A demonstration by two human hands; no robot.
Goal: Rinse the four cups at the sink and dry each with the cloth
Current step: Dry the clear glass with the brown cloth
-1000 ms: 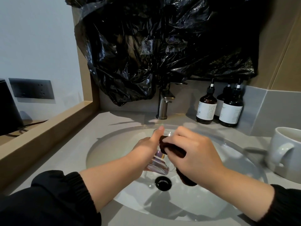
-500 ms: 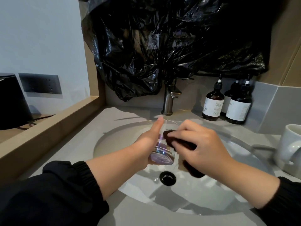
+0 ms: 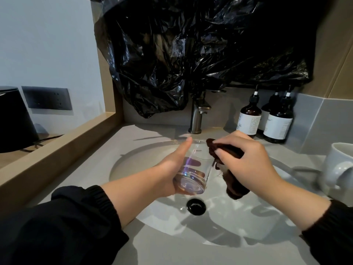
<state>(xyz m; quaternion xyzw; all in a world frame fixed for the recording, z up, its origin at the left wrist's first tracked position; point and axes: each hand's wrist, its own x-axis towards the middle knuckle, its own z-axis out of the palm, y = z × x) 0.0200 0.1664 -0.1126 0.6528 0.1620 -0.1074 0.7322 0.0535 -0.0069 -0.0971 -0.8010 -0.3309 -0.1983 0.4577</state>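
My left hand grips a clear glass cup over the white sink, its thick base towards me and its mouth tilted away. My right hand holds a dark brown cloth bunched against the right side of the glass near its rim; the cloth's tail hangs below my palm. A white mug stands on the counter at the right edge. The faucet behind the basin shows no running water.
Three dark pump bottles stand at the back right. A black plastic bag covers the wall above the faucet. A black kettle sits on a wooden ledge at the left. The black drain lies below the glass.
The cloth has come out of the glass mouth and now sits at its right outer side. The glass has tipped so its base faces me more. The view shifted slightly.
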